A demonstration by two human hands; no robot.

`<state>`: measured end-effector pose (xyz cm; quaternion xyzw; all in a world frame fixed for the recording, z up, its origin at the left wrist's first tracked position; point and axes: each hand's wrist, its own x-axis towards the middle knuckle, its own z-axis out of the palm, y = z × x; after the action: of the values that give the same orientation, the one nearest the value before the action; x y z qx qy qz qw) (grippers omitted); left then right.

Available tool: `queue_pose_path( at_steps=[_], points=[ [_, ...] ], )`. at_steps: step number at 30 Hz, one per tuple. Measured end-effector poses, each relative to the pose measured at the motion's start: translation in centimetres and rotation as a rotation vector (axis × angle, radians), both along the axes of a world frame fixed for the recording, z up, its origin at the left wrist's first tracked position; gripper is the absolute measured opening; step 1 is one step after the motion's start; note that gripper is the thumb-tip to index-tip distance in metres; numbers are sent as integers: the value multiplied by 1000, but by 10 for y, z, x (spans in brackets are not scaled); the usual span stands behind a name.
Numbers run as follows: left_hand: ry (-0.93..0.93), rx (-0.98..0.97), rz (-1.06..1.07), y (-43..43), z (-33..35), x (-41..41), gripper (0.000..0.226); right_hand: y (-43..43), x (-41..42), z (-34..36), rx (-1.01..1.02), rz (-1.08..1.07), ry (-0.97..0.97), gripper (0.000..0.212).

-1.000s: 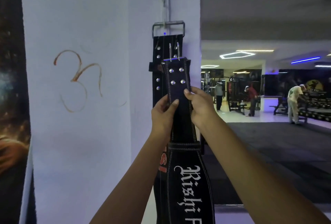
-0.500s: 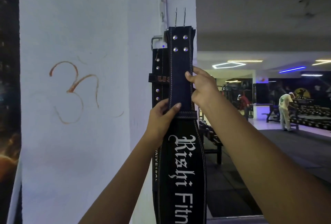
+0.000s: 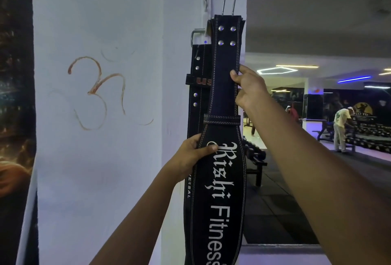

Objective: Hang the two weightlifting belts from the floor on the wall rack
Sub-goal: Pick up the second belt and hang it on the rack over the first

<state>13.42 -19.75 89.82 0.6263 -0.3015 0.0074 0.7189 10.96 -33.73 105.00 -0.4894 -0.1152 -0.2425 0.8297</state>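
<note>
I hold a black weightlifting belt (image 3: 224, 87) with white lettering upright against the white pillar's corner. Its riveted top end sits high, with its two buckle prongs (image 3: 229, 3) pointing up. My right hand (image 3: 246, 86) pinches the narrow strap's right edge below the rivets. My left hand (image 3: 193, 155) grips the left edge where the belt widens. Behind it hangs a second black belt (image 3: 196, 87) with studs, its metal buckle (image 3: 196, 35) up against the wall. The hook or rack that carries it is hidden.
The white pillar (image 3: 101, 159) carries an orange drawn symbol (image 3: 97, 93). A dark poster (image 3: 14, 116) fills the left edge. To the right the gym floor opens, with a dumbbell rack (image 3: 254, 154) close by and a person in white (image 3: 341, 129) bending at distant racks.
Both hands have lifted the lettered belt up along the pillar, so its top end now sits above the hanging belt's buckle. My left hand has slid lower down the belt.
</note>
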Motion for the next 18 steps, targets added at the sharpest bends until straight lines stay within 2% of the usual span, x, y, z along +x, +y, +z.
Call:
queue_pose_path(
  at_steps=[6, 12, 18],
  points=[
    [107, 14, -52, 1, -27, -1, 39, 2, -2, 0, -17, -9, 1, 36],
    [75, -54, -27, -2, -16, 2, 33, 0, -1, 2, -15, -25, -8, 35],
    [140, 65, -43, 6, -48, 9, 41, -5, 4, -7, -32, -5, 9, 36]
  ],
)
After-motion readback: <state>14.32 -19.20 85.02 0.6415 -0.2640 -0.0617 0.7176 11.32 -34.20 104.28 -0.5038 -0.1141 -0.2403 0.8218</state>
